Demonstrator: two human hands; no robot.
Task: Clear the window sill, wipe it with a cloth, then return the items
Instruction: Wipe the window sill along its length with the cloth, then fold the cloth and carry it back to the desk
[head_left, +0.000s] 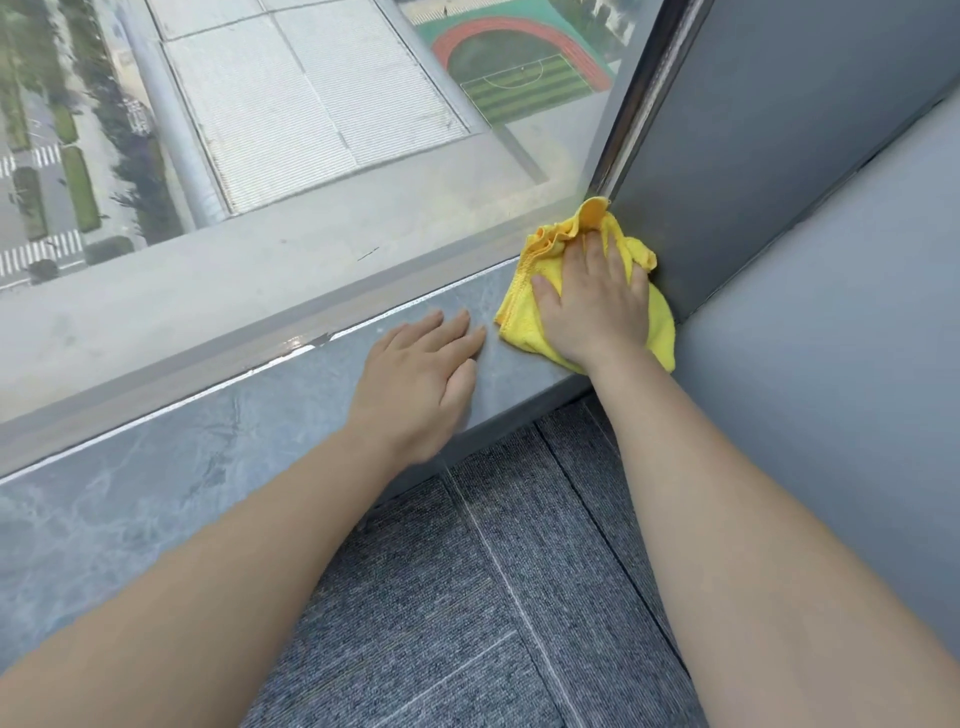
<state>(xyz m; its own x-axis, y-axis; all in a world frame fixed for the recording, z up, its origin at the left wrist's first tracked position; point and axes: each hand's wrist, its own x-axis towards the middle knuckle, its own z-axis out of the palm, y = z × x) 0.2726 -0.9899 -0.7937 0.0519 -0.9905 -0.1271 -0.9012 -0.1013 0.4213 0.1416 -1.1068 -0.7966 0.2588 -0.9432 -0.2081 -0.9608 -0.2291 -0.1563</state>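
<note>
A grey marbled window sill (171, 462) runs from lower left to the right corner under a large window. A yellow cloth (535, 291) lies bunched on the sill's far right end, pushed against the grey wall. My right hand (592, 296) presses flat on top of the cloth, fingers spread. My left hand (421, 379) rests palm down on the bare sill just left of the cloth, holding nothing. No other items stand on the visible part of the sill.
The window glass (311, 130) rises right behind the sill, with a metal frame (639, 98) at the corner. A grey wall panel (779, 130) and a grey padded surface (831, 338) close off the right. Grey carpet tiles (493, 597) cover the floor below.
</note>
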